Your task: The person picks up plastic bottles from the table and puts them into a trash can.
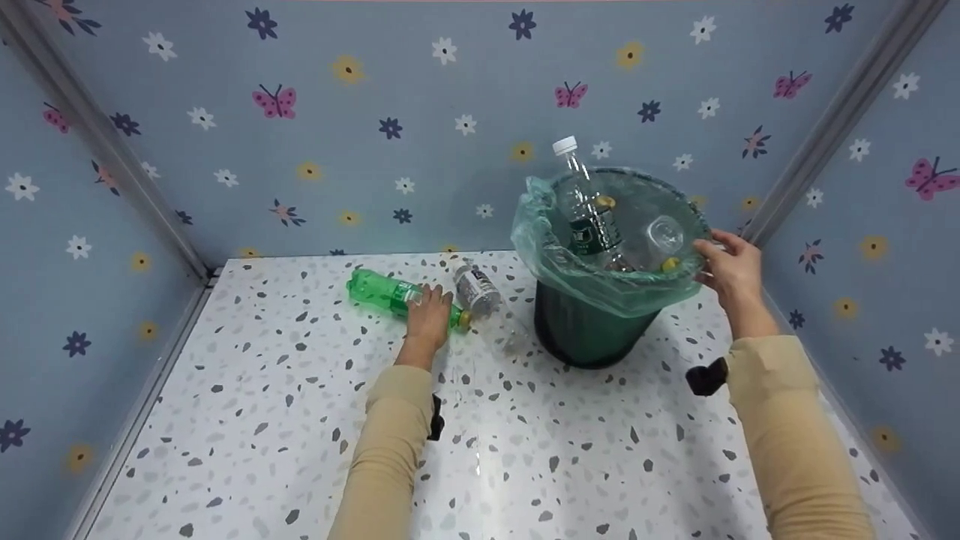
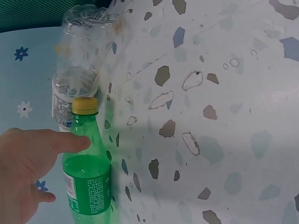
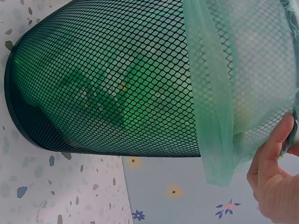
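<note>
My left hand (image 1: 429,321) grips a green plastic bottle (image 1: 375,291) lying on its side, fingers across its upper half near the yellow cap (image 2: 85,106). Beside that cap lies a clear bottle (image 1: 478,291) with a printed label, its white cap toward the back wall. At the right, my right hand (image 1: 731,268) pinches the rim of a dark mesh wastebasket (image 1: 592,330), thumb and fingers over the green liner bag (image 1: 534,232). A clear bottle with a white cap (image 1: 565,145) leans out of the basket, with other bottles (image 1: 664,235) inside.
The speckled white tabletop (image 1: 285,450) is bounded by flower-patterned panels (image 1: 420,112) at the back and both sides. Grey metal strips (image 1: 120,142) run along the corners. The wastebasket stands near the back panel, right of the lying bottles.
</note>
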### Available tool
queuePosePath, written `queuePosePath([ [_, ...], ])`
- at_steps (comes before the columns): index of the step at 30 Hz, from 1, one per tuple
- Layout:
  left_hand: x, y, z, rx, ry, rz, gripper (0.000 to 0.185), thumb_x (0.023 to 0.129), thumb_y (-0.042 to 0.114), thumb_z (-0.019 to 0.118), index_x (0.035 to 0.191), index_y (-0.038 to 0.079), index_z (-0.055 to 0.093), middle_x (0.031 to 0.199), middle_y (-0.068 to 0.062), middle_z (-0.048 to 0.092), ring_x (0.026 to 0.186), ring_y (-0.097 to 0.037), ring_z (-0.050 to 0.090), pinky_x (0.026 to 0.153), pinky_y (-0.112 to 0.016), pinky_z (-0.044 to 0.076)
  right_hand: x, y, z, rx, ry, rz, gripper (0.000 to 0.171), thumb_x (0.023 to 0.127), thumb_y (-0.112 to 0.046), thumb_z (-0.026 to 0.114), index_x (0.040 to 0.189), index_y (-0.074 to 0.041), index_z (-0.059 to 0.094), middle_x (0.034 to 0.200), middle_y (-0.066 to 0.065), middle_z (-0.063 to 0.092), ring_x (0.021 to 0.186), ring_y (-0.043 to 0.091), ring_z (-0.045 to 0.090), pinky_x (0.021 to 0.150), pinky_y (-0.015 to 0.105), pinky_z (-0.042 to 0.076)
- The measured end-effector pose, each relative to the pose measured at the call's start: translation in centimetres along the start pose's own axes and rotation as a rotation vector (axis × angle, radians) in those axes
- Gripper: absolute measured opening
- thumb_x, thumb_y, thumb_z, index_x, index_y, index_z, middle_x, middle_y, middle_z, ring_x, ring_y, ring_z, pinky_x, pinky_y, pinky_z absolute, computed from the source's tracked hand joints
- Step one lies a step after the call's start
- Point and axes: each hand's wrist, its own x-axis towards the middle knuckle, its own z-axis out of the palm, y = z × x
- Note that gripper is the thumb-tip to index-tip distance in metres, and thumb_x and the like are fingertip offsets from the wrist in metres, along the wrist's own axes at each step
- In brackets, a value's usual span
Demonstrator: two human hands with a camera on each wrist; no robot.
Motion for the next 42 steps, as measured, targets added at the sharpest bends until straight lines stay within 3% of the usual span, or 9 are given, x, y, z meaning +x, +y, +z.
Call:
queuePosePath([
  [7,0.6,0.4,0.5,0.166,-0.075,0.028,0.055,0.086,0.004,0.055,0.137,0.009,0.034,0.141,-0.014,0.025,0.130,-0.033,0.016,0.095,-0.055,0.028,0.1,0.0,0.1,-0.003,0.001,0.009,0.054,0.086,-0.015,0.057,0.134,-0.003,0.035,0.088,0.001,0.050,0.060,0.006,0.055,0.052,0.018,0.047],
  [11,1.0,0.4,0.6,0.202,-0.118,0.013,0.057,0.087,0.006,0.054,0.139,0.012,0.030,0.143,-0.012,0.022,0.131,-0.032,0.014,0.095,-0.055,0.027,0.1,0.1,0.1,0.007,0.018,0.017,0.053,0.086,-0.013,0.057,0.134,-0.004,0.036,0.086,0.001,0.051,0.058,0.006,0.053,0.049,0.017,0.045],
  [20,1.5,-0.7,0.8,0.198,-0.088,-0.023,0.060,0.086,0.009,0.057,0.139,0.016,0.031,0.143,-0.012,0.022,0.130,-0.034,0.014,0.093,-0.058,0.028,0.1,0.1,0.1,0.040,0.000,0.014,0.052,0.086,-0.011,0.056,0.132,-0.001,0.037,0.090,0.003,0.048,0.061,0.007,0.056,0.053,0.018,0.048],
  [28,1.7,-0.9,1.1,0.183,-0.135,-0.017,0.060,0.085,0.014,0.060,0.138,0.016,0.032,0.142,-0.013,0.024,0.130,-0.035,0.015,0.093,-0.059,0.027,0.2,-0.1,-0.2,-0.012,0.007,0.013,0.053,0.086,-0.014,0.056,0.134,-0.003,0.036,0.092,0.003,0.048,0.062,0.006,0.055,0.054,0.018,0.047],
  [35,1.7,-1.0,1.7,0.174,-0.083,-0.001,0.045,0.087,0.008,0.055,0.131,0.011,0.043,0.131,-0.016,0.035,0.124,-0.037,0.027,0.091,-0.054,0.033,0.1,0.0,0.0,0.017,0.009,0.020,0.053,0.086,-0.013,0.057,0.133,-0.002,0.037,0.089,0.003,0.047,0.060,0.007,0.054,0.051,0.018,0.047],
  [42,1.5,-1.1,2.3,0.148,-0.064,0.005,0.023,0.091,0.005,0.045,0.109,0.006,0.060,0.123,-0.017,0.039,0.117,-0.037,0.034,0.086,-0.053,0.037,0.1,0.2,0.0,0.006,0.018,0.006,0.054,0.086,-0.014,0.057,0.134,-0.004,0.036,0.084,0.002,0.048,0.056,0.006,0.051,0.049,0.018,0.044],
])
